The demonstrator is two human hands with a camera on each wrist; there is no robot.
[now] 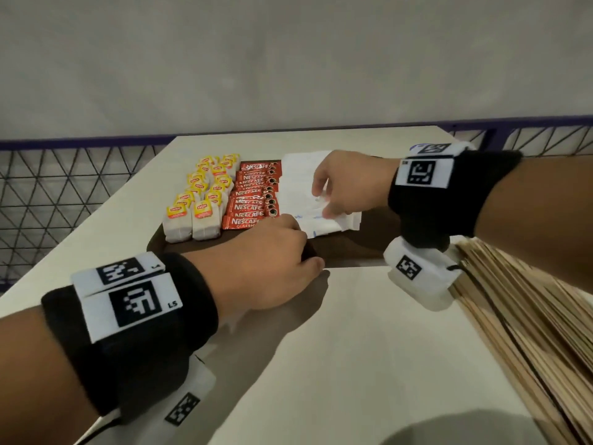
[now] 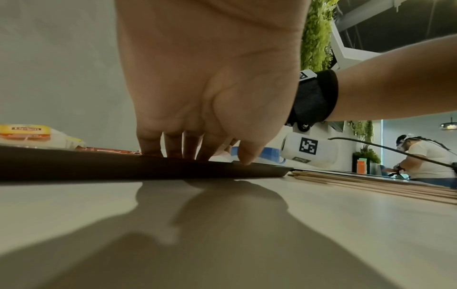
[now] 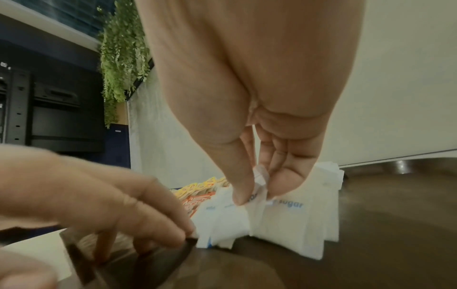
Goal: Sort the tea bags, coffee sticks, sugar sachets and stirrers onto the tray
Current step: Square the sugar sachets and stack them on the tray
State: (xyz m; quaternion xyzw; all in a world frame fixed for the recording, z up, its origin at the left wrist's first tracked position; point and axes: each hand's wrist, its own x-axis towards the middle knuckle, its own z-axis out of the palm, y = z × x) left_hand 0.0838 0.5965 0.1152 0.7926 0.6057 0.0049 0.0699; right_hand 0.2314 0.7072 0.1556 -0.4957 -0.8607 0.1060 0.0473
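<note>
A dark brown tray (image 1: 346, 248) holds rows of yellow-tagged tea bags (image 1: 202, 200), red coffee sticks (image 1: 253, 197) and white sugar sachets (image 1: 301, 187). My right hand (image 1: 321, 203) hovers over the sachet row and pinches a few sugar sachets (image 3: 284, 221) between thumb and fingers, as the right wrist view shows (image 3: 254, 193). My left hand (image 1: 305, 248) rests at the tray's front edge (image 2: 123, 168). Its fingertips press down on the tray beside the nearest sachet and its thumb sits on the rim. Wooden stirrers (image 1: 529, 316) lie off the tray, on the table to the right.
The tray sits on a pale table (image 1: 353, 348) whose left edge runs diagonally past the tea bags. A wire mesh railing (image 1: 64, 187) stands behind. The stirrer pile (image 2: 383, 187) fills the table's right side. Another person (image 2: 425, 160) works far off.
</note>
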